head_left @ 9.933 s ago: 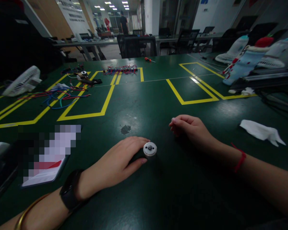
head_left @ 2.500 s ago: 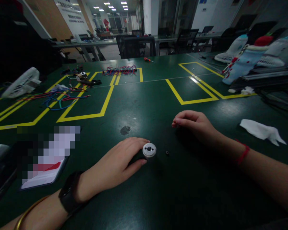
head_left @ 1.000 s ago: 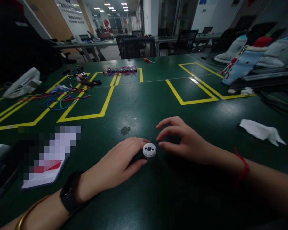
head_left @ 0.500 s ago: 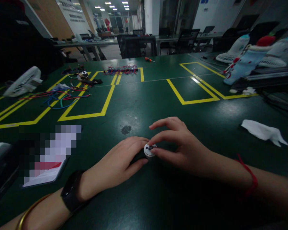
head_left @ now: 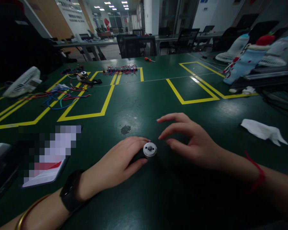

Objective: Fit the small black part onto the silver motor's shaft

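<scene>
A small round metal motor (head_left: 150, 149) stands upright on the dark green table, its shaft and two small holes facing up. Around its left side curve the fingers and thumb of my left hand (head_left: 124, 159), gripping it low down. My right hand (head_left: 189, 139) hovers just to the right of the motor, apart from it. Its thumb and fingers are spread, with nothing visible between them. The lower part of the motor is partly hidden by my left fingers.
To the left lie a phone (head_left: 50, 159), loose wires (head_left: 62, 95) and a white fan (head_left: 24, 83). Bundled small parts with wires (head_left: 122, 69) and a screwdriver (head_left: 148, 59) are farther back. On the right are a white tissue (head_left: 262, 131) and a blue bottle (head_left: 240, 65).
My right hand has let go of the motor's shaft and drawn back to the right, its fingers opening. My left hand has stayed on the motor.
</scene>
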The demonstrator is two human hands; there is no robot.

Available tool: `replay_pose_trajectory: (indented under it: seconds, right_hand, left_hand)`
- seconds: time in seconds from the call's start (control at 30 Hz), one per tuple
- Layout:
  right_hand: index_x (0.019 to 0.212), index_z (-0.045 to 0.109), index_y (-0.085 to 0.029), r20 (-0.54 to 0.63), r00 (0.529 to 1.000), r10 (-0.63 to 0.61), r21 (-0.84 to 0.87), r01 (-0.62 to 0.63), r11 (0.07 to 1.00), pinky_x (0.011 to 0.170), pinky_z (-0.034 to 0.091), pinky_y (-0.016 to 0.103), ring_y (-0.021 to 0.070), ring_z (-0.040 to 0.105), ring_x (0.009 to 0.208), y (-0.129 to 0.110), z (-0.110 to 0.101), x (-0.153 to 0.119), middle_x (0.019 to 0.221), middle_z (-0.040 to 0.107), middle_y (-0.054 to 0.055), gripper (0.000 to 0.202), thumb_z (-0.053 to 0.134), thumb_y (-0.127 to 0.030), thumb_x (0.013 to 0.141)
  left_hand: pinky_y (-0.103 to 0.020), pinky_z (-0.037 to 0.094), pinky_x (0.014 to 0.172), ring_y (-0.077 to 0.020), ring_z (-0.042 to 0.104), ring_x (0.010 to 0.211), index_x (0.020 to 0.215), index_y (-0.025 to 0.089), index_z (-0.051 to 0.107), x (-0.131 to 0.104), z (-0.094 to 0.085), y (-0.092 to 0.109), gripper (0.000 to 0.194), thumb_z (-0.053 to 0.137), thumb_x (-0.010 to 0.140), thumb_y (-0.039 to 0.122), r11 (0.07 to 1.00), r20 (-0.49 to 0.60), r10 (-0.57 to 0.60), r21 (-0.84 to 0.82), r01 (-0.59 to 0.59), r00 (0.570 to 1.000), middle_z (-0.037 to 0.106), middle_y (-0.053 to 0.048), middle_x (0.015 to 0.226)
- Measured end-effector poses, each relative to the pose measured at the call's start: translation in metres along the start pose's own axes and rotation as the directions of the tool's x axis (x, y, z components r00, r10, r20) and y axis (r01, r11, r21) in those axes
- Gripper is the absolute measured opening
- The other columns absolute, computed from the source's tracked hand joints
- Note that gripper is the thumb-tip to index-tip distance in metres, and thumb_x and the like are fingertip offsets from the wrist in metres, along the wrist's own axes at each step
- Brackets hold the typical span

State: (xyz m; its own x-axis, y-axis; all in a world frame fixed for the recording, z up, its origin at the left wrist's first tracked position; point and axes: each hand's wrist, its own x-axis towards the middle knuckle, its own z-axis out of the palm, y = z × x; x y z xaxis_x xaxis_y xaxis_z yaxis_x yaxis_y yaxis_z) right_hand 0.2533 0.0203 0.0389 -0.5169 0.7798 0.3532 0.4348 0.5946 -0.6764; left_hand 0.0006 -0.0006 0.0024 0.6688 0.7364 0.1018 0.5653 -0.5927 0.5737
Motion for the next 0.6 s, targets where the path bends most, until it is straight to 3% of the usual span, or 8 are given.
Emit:
replay_pose_trajectory:
  seconds: [0.1,0.17,0.23,0.37,0.6]
  right_hand:
    - [0.086,0.071,-0.022,-0.024,0.988,0.155,0.198,-0.147,0.969,0.091,0.046,0.043,0.0249,0.061,0.104,0.017,-0.002,0.001,0.108,0.067,0.006,0.013,0.061,-0.016,0.080]
    - [0.086,0.071,-0.021,0.006,0.945,0.327,0.375,-0.305,0.875,0.079,0.049,0.037,0.0211,0.064,0.088,0.032,-0.001,0.001,0.092,0.069,0.005,0.010,0.062,-0.021,0.082]
    - [0.085,0.070,-0.020,0.007,0.898,0.440,0.522,-0.379,0.764,0.071,0.049,0.032,0.0177,0.063,0.078,0.043,0.002,0.000,0.082,0.069,0.003,0.007,0.065,-0.021,0.081]
    - [0.085,0.071,-0.020,-0.019,0.864,0.503,0.687,-0.355,0.635,0.066,0.047,0.028,0.0137,0.062,0.071,0.054,0.006,-0.001,0.075,0.068,0.000,0.005,0.068,-0.020,0.081]
    - [0.084,0.073,-0.021,-0.023,0.855,0.518,0.717,-0.347,0.605,0.066,0.046,0.026,0.0118,0.063,0.069,0.054,0.006,0.000,0.072,0.068,-0.001,0.007,0.067,-0.017,0.082]
  left_hand:
    - [-0.045,0.044,0.103,-0.0253,0.053,0.118,0.132,0.027,0.046,0.000,-0.001,0.000,0.042,0.059,0.092,0.022,1.000,0.015,-0.002,0.012,0.002,1.000,0.055,-0.005,0.132]
    - [-0.044,0.044,0.103,-0.0247,0.053,0.119,0.134,0.027,0.044,0.000,-0.002,0.000,0.043,0.057,0.093,0.022,1.000,0.023,-0.001,0.013,0.001,1.000,0.055,-0.005,0.132]
    - [-0.043,0.044,0.103,-0.0243,0.053,0.119,0.134,0.027,0.044,0.001,-0.002,0.001,0.043,0.057,0.093,0.022,1.000,0.023,-0.001,0.012,0.001,1.000,0.054,-0.005,0.132]
    - [-0.044,0.045,0.102,-0.0247,0.053,0.119,0.135,0.028,0.044,0.001,-0.002,0.000,0.044,0.058,0.093,0.021,1.000,0.019,-0.001,0.012,0.001,1.000,0.054,-0.005,0.132]
    - [-0.042,0.044,0.103,-0.0233,0.053,0.118,0.135,0.028,0.043,0.000,-0.002,0.000,0.045,0.057,0.093,0.020,1.000,0.027,0.001,0.014,-0.001,1.000,0.054,-0.004,0.132]
